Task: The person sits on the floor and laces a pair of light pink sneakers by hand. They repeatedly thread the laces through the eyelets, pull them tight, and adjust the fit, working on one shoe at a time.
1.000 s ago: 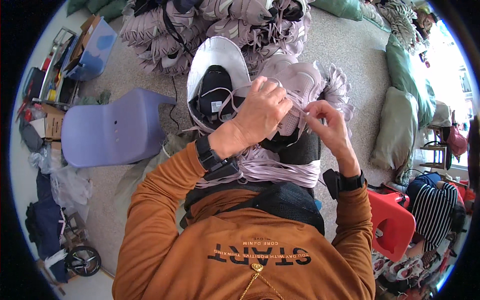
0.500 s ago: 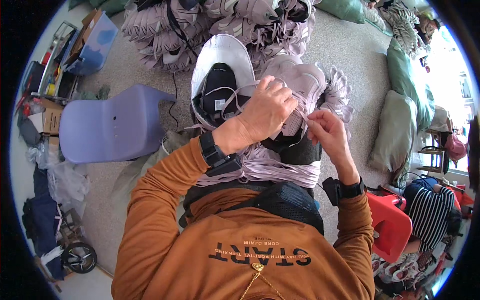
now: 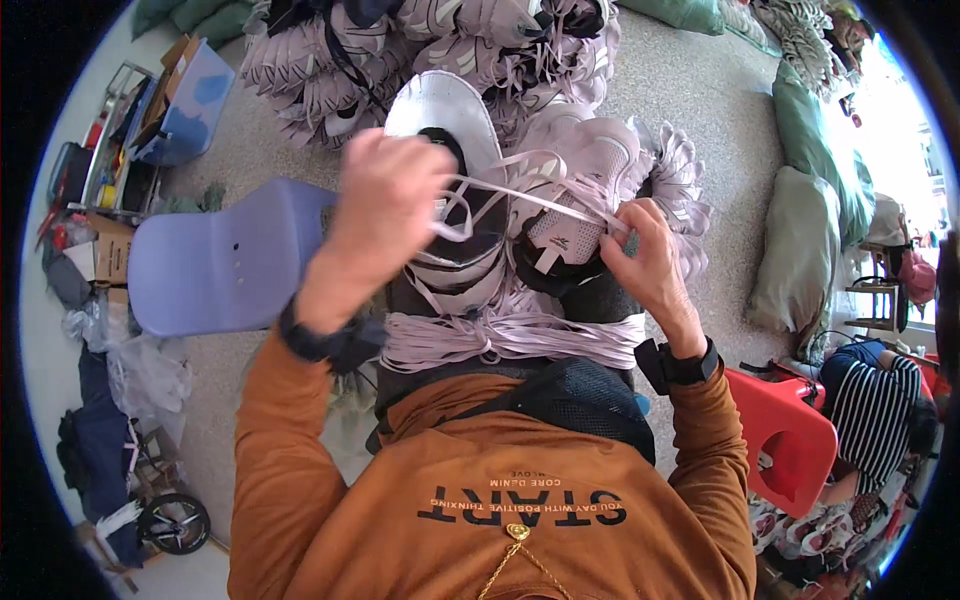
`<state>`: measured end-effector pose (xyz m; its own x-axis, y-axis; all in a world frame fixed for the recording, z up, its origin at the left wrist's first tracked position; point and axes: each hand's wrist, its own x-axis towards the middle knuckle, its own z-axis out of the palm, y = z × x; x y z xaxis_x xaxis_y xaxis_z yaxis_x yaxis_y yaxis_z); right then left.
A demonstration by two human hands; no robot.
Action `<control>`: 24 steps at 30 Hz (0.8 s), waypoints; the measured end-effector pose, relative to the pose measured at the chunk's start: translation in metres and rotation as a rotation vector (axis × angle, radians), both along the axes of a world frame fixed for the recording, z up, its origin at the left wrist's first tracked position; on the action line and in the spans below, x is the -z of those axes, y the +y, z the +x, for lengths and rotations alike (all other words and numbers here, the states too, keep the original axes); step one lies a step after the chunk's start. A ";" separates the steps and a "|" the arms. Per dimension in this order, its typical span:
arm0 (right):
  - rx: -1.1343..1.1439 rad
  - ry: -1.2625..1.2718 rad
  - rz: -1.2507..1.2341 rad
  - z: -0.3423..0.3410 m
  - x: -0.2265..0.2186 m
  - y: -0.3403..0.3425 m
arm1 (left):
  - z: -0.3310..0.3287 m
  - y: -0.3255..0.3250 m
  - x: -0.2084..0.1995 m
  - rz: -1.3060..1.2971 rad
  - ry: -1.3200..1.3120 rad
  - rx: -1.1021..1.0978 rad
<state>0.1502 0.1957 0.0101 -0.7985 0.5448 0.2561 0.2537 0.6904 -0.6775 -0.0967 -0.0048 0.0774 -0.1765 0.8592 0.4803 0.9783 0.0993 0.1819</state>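
Note:
A pale pink shoe upper (image 3: pixel 565 235) with a dark opening lies over my lap. A long pink shoelace (image 3: pixel 525 199) runs across it, stretched between both hands. My left hand (image 3: pixel 385 205), blurred by motion, is closed in a fist at the lace's left end. My right hand (image 3: pixel 645 245) pinches the lace at the right edge of the upper. Left of this upper rests a white, rounded, open-topped piece (image 3: pixel 445 100) with a black inside, partly hidden by my left hand. Nearer to me, a bundle of pink laces (image 3: pixel 520 338) lies across my thighs.
Stacks of pink shoe uppers (image 3: pixel 500 50) stand ahead, with more uppers (image 3: pixel 680 185) on the right. A purple chair (image 3: pixel 220 265) stands left, a red stool (image 3: pixel 785 440) right. Green sacks (image 3: pixel 795 250) lie farther right. A person in stripes (image 3: pixel 870 415) sits at lower right.
My left hand has moved left, away from the shoe upper, drawing the lace out into a longer stretch. My right hand has stayed near the upper's right edge.

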 end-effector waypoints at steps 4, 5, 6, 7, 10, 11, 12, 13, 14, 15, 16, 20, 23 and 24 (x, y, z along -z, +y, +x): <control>0.010 0.036 -0.102 -0.002 0.002 -0.008 | -0.006 -0.067 -0.021 -0.179 -0.163 -0.111; 0.007 0.034 -0.094 -0.001 0.003 -0.009 | -0.005 -0.078 -0.024 -0.229 -0.195 -0.133; -0.001 0.031 -0.080 -0.001 0.002 -0.009 | -0.003 -0.085 -0.026 -0.273 -0.229 -0.158; 0.005 0.048 -0.074 -0.001 0.001 -0.010 | 0.002 -0.087 -0.025 -0.338 -0.239 -0.140; 0.007 0.076 -0.064 0.001 -0.007 -0.012 | 0.024 -0.062 -0.015 -0.174 -0.273 -0.046; 0.006 0.068 -0.073 0.005 -0.010 -0.009 | 0.031 -0.050 -0.015 -0.159 -0.427 -0.014; 0.008 0.059 -0.081 0.007 -0.013 -0.007 | 0.039 -0.034 -0.014 -0.145 -0.581 0.022; -0.029 0.129 -0.108 0.005 -0.016 -0.007 | 0.044 -0.017 -0.004 -0.091 -0.611 0.089; -0.079 0.097 -0.107 0.001 -0.021 -0.009 | 0.049 -0.001 0.013 -0.037 -0.638 0.153; -0.124 0.063 -0.101 -0.004 -0.028 -0.012 | 0.055 0.018 0.033 0.021 -0.587 0.131; -0.164 0.031 -0.096 -0.009 -0.032 -0.015 | 0.060 0.034 0.050 0.077 -0.534 0.111; -0.227 0.021 0.202 -0.032 -0.021 -0.013 | 0.072 0.064 0.082 0.089 -0.331 0.026; -0.205 -0.004 0.228 -0.043 -0.019 -0.014 | 0.071 0.069 0.087 0.081 -0.257 0.016; -0.202 -0.005 0.236 -0.045 -0.018 -0.015 | 0.071 0.069 0.088 0.094 -0.256 0.011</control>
